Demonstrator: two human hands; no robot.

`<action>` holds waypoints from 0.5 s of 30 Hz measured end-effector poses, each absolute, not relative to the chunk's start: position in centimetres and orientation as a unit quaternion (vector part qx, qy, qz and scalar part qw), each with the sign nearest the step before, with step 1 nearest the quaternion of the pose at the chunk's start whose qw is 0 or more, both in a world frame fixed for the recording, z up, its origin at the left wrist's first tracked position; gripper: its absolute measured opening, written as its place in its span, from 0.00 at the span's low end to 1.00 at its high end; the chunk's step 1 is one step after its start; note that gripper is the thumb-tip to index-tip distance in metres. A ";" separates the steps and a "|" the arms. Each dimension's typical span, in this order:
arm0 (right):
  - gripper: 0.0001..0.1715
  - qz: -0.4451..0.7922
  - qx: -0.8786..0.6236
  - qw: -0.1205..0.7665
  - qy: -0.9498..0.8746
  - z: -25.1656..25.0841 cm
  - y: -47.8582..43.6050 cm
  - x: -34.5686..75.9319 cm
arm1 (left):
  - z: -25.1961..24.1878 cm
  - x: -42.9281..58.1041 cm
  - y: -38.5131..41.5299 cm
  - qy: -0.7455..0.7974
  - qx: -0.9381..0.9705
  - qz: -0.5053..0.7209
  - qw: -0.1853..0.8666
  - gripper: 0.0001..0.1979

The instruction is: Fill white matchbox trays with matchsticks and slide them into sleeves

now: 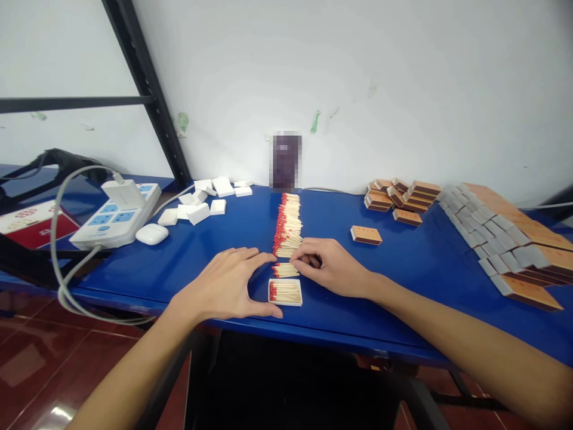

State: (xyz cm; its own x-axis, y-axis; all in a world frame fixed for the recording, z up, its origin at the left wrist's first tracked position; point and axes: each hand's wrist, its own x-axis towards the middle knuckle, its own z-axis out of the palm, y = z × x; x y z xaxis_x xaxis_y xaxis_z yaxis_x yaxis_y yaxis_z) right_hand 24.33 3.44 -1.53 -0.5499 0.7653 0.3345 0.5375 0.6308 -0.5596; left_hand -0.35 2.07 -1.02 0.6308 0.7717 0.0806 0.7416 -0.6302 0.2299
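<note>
"What does the head view show of the left hand (pixel 226 283)?"

"Its grip is spread wide, with the thumb by the near edge of a white matchbox tray (pixel 286 303) and the index fingertip close to the matches beyond."

"Is there anything in the tray?"

"Yes, red-headed matches (pixel 286 291) lying side by side, heads to the left. The tray sits near the front edge of the blue worktop (pixel 326 209)."

"And the right hand (pixel 333 269)?"

"Fingers curled, thumb and fingertips drawn in at the bare ends of a short row of matches (pixel 283 270), just past the tray. Whether that grip pinches a match, I cannot tell."

"What lies beyond?"

"A long row of matches (pixel 289 230), running back toward the wall. Right of it lies a single orange matchbox (pixel 366 235), with a small pile of matchboxes (pixel 418 196) behind and a large stack of matchboxes (pixel 514 236) farther right."

"On the left?"

"Scattered small white boxes (pixel 198 213), a white earbud case (pixel 152 234) and a power strip (pixel 101 230) with a charger (pixel 123 197) plugged in."
</note>
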 end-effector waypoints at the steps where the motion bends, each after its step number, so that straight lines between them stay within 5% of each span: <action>1: 0.08 0.204 -0.380 0.283 -0.857 -1.5 3.4 24.4 | -1.0 -0.3 2.1 0.422 0.899 0.082 0.086 0.50; 7: 0.08 0.202 -0.385 0.281 -0.855 -1.5 3.4 24.4 | -0.7 -0.2 1.9 0.416 0.901 0.087 0.085 0.48; 15: 0.09 0.197 -0.365 0.223 -0.882 -0.8 3.3 24.8 | 0.2 0.1 1.6 0.389 0.909 0.116 0.098 0.34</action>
State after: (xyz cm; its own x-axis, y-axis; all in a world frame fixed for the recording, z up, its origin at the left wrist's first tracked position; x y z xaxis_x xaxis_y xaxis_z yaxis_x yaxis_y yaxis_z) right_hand 24.77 3.34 -0.81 -0.6346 0.7313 0.2501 0.5550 0.6564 -0.5110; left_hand 0.07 1.56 0.15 0.6705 0.7294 0.1355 0.6839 -0.6785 0.2683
